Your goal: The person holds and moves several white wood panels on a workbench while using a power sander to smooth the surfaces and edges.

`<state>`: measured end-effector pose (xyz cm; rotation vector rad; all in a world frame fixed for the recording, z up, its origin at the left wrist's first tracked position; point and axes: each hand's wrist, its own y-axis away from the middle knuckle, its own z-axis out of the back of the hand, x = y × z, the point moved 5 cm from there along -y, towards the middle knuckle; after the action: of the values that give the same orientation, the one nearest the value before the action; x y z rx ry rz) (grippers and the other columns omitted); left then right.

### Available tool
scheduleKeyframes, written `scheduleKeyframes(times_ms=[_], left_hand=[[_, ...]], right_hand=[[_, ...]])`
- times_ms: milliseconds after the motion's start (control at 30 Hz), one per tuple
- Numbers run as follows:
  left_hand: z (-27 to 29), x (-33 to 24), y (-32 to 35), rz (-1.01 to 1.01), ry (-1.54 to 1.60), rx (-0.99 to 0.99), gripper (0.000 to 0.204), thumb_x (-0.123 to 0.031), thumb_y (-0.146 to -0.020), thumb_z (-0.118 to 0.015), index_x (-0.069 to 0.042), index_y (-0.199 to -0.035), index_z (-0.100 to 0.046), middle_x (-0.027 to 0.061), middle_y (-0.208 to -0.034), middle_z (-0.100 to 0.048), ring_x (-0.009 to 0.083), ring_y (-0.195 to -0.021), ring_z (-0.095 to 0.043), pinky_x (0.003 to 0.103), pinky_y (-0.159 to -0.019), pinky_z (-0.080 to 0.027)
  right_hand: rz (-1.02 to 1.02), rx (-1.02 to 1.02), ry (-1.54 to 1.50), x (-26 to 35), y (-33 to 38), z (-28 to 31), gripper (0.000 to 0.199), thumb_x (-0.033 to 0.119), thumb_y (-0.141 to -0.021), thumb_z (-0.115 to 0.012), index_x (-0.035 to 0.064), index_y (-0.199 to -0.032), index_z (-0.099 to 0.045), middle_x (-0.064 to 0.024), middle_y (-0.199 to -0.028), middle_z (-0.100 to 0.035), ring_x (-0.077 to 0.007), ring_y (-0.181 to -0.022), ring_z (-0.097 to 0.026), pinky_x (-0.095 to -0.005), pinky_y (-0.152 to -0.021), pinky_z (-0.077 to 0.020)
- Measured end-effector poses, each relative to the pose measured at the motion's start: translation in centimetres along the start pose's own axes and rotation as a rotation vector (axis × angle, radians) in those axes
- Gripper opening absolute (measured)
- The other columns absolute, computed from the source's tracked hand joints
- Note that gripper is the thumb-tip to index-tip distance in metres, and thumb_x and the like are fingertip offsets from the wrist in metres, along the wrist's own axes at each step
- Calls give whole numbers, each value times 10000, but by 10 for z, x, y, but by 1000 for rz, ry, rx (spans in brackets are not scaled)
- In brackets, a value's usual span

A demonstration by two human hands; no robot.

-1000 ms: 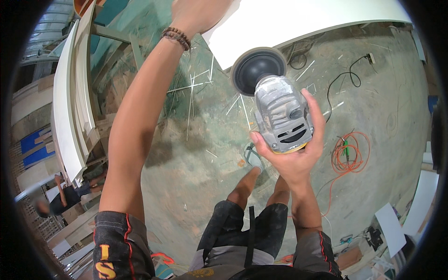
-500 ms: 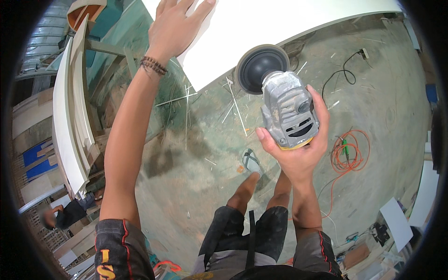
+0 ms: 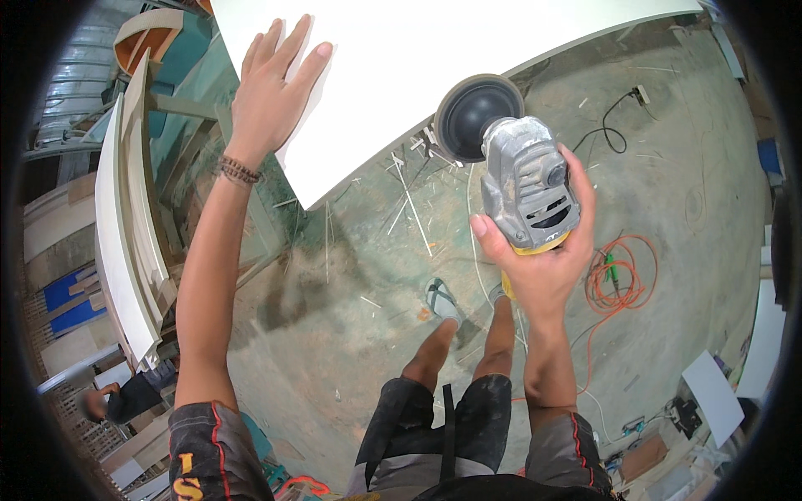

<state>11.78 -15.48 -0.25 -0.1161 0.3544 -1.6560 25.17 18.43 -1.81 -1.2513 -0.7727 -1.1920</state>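
Observation:
My left hand (image 3: 277, 88) lies flat with its fingers spread on a large white board (image 3: 401, 58), near the board's left corner. In my right hand (image 3: 543, 259) is a grey and yellow handheld power sander (image 3: 530, 179), gripped round its body. Its round black backing disc (image 3: 478, 117) is at the board's near edge and overlaps it in the view. Whether the disc touches the edge, I cannot tell. The sander's underside is hidden.
Offcut strips (image 3: 409, 200) litter the concrete floor below the board. A coiled orange cord (image 3: 622, 275) lies at right, with a black cable and plug (image 3: 639, 96) beyond it. Curved white panels (image 3: 125, 225) stand at left. Another person (image 3: 134, 388) is at lower left.
The board's corner appears lower and farther left in view, and my left hand with it. The sander has shifted slightly right, still in my right hand.

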Motion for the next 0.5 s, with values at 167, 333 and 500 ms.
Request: scheduleKeyframes(times_ms=[167, 333, 500], left_hand=[[4, -5, 0, 4, 27, 29, 686, -648, -1009, -483, -244, -1563, -479, 179, -1659, -335, 370, -1561, -229, 510, -1250, -244], [4, -7, 0, 25, -10, 60, 657, -606, -1018, -501, -243, -1566, -475, 180, -1661, -332, 376, -1558, -237, 522, -1250, -241], [7, -15, -2, 53, -1, 88, 639, -582, -1024, -508, -252, -1570, -468, 167, -1664, -330, 370, -1560, -236, 535, -1248, -245]], right_hand=[[-12, -20, -21, -11, -20, 17, 898, 157, -713, -931, -37, -1452, -460, -153, -1336, -572, -229, -1195, -604, -357, -1021, -495], [-22, -64, 1, -23, -40, 37, 920, 200, -675, -964, -34, -1426, -486, -177, -1285, -575, -270, -1180, -618, -378, -989, -520], [-40, -75, -10, -32, -63, 57, 918, 218, -689, -963, -41, -1426, -480, -182, -1289, -573, -268, -1188, -615, -382, -995, -523]])
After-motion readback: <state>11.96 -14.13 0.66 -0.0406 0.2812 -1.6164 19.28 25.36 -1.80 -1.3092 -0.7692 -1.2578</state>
